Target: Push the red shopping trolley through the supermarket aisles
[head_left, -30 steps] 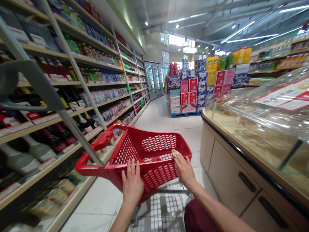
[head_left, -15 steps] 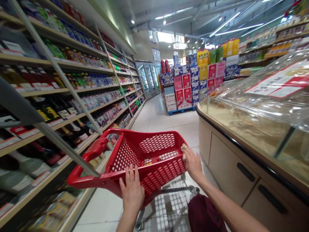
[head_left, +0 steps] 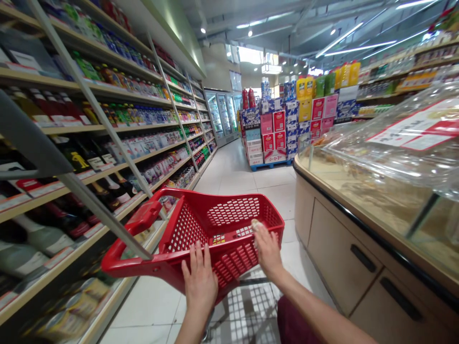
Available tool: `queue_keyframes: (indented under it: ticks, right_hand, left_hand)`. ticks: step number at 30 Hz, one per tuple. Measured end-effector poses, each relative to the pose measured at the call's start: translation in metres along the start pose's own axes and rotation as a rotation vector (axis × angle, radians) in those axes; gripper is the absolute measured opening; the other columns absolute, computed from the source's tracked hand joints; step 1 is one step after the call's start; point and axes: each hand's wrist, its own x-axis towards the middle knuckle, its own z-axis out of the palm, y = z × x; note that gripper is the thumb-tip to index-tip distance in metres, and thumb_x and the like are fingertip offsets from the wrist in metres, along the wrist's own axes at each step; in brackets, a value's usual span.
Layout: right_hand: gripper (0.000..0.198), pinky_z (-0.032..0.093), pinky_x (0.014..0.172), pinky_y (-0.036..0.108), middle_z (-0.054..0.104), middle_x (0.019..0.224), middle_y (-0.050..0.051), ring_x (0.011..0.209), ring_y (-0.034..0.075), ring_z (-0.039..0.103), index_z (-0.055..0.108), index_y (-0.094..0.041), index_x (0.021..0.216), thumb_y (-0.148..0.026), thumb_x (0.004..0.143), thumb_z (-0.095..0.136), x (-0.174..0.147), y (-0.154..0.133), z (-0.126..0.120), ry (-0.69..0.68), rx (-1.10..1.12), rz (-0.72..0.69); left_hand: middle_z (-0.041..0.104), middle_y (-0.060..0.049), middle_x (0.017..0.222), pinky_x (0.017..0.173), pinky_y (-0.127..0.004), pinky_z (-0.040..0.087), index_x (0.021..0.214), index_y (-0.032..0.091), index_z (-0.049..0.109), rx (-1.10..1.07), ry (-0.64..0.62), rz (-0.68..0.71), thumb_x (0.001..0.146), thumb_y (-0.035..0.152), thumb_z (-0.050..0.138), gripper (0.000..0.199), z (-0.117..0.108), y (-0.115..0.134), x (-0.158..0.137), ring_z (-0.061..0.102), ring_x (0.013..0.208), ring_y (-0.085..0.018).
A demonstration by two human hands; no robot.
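A red plastic shopping cart [head_left: 234, 267] with lattice sides stands in front of me, its handle toward the left. My left hand [head_left: 200, 277] lies on the near rim, fingers stretched out and holding nothing. Farther right along that same rim, my right hand [head_left: 268, 251] is closed on a crumpled pale cloth [head_left: 256, 225]. Part of the cloth shows past the fingers; the palm hides the rest. Through the basket's openings a small yellow patch shows, too small to name. A grey pole [head_left: 103, 215] slants across the cart's handle end.
Shelves of bottles [head_left: 143, 129] line the left side. A wooden counter [head_left: 333, 243] bearing clear plastic covers [head_left: 394, 148] flanks the cart on the right. Stacked drink cartons [head_left: 274, 136] sit on a blue pallet ahead, with glass-door fridges [head_left: 222, 114] beyond. The floor [head_left: 236, 179] is white tile.
My right hand has slid left along the near rim with the cloth, away from the cart's far right corner. My left hand stays on the rim; the view has shifted slightly.
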Motion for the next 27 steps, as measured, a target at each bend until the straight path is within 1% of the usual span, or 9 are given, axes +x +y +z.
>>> queue_keyframes:
  ticks: [3, 8, 9, 13, 15, 19, 24, 25, 27]
  right_hand:
    - [0.047, 0.019, 0.102, 0.041, 0.045, 0.129, 0.004, 0.123, 0.016, 0.033, 0.051, -0.021, 0.117, -0.005, 0.078, 0.031, 0.0, -0.015, 0.005, -0.017, 0.06, -0.208]
    - [0.05, 0.025, 0.097, 0.046, 0.044, 0.129, 0.009, 0.12, 0.022, 0.038, 0.048, -0.016, 0.12, -0.003, 0.075, 0.03, 0.009, -0.001, -0.002, 0.007, -0.013, 0.11]
    - [0.05, 0.025, 0.097, 0.046, 0.043, 0.13, 0.009, 0.12, 0.021, 0.037, 0.048, -0.016, 0.12, -0.003, 0.075, 0.03, 0.009, -0.003, -0.002, 0.002, -0.01, 0.093]
    - [0.05, 0.022, 0.1, 0.04, 0.043, 0.131, 0.005, 0.123, 0.016, 0.034, 0.049, -0.02, 0.119, -0.003, 0.075, 0.031, 0.004, -0.017, -0.001, -0.057, 0.09, -0.204]
    - [0.05, 0.022, 0.1, 0.042, 0.044, 0.13, 0.004, 0.122, 0.017, 0.034, 0.049, -0.021, 0.119, -0.004, 0.076, 0.031, 0.005, -0.012, -0.003, -0.07, 0.102, -0.172]
    - [0.048, 0.025, 0.098, 0.044, 0.045, 0.129, 0.008, 0.12, 0.02, 0.037, 0.047, -0.018, 0.121, -0.005, 0.078, 0.029, 0.009, -0.01, -0.005, 0.016, 0.063, 0.108]
    - [0.053, 0.019, 0.102, 0.041, 0.044, 0.13, 0.004, 0.123, 0.015, 0.033, 0.046, -0.022, 0.122, -0.002, 0.075, 0.031, 0.006, -0.045, 0.003, -0.06, 0.164, -0.25]
    - [0.054, 0.019, 0.102, 0.042, 0.044, 0.13, 0.004, 0.123, 0.016, 0.033, 0.046, -0.022, 0.122, -0.001, 0.074, 0.032, 0.007, -0.042, 0.002, -0.079, 0.159, -0.244]
    - [0.054, 0.02, 0.101, 0.045, 0.044, 0.13, 0.005, 0.122, 0.018, 0.035, 0.046, -0.022, 0.121, 0.0, 0.074, 0.031, 0.011, -0.024, 0.0, -0.084, 0.112, -0.102]
  left_hand:
    - [0.022, -0.014, 0.141, 0.102, -0.053, 0.017, 0.13, 0.011, 0.031, -0.011, 0.002, 0.026, 0.07, 0.017, 0.041, 0.062, -0.001, -0.001, -0.002, 0.015, 0.131, -0.027]
    - [0.024, -0.011, 0.141, 0.103, -0.052, 0.015, 0.131, 0.015, 0.029, -0.034, -0.012, 0.031, 0.068, 0.015, 0.042, 0.065, -0.004, -0.001, -0.005, 0.017, 0.13, -0.025]
    - [0.025, -0.012, 0.141, 0.103, -0.052, 0.015, 0.131, 0.015, 0.03, -0.035, -0.015, 0.019, 0.067, 0.015, 0.042, 0.065, -0.004, 0.0, -0.005, 0.018, 0.13, -0.026]
    - [0.025, -0.011, 0.14, 0.102, -0.053, 0.015, 0.131, 0.015, 0.029, -0.034, -0.015, 0.01, 0.068, 0.015, 0.042, 0.065, -0.007, 0.001, -0.005, 0.018, 0.13, -0.026]
    - [0.024, -0.011, 0.141, 0.102, -0.054, 0.014, 0.132, 0.016, 0.028, -0.028, -0.004, 0.021, 0.068, 0.014, 0.04, 0.065, -0.008, 0.001, -0.006, 0.017, 0.13, -0.025]
    - [0.024, -0.01, 0.141, 0.102, -0.053, 0.014, 0.132, 0.017, 0.028, -0.019, 0.009, 0.015, 0.069, 0.012, 0.038, 0.064, -0.007, 0.001, -0.006, 0.016, 0.131, -0.024]
    - [0.025, -0.01, 0.141, 0.102, -0.054, 0.013, 0.132, 0.018, 0.027, -0.023, -0.007, 0.016, 0.068, 0.012, 0.04, 0.065, -0.005, -0.001, -0.005, 0.017, 0.13, -0.024]
    - [0.024, -0.01, 0.141, 0.102, -0.054, 0.013, 0.132, 0.018, 0.026, -0.025, -0.006, 0.023, 0.068, 0.012, 0.04, 0.066, -0.006, -0.001, -0.005, 0.017, 0.13, -0.024]
    - [0.024, -0.01, 0.141, 0.102, -0.054, 0.012, 0.132, 0.017, 0.027, -0.031, -0.004, 0.033, 0.068, 0.012, 0.04, 0.065, -0.007, -0.001, -0.006, 0.017, 0.13, -0.024]
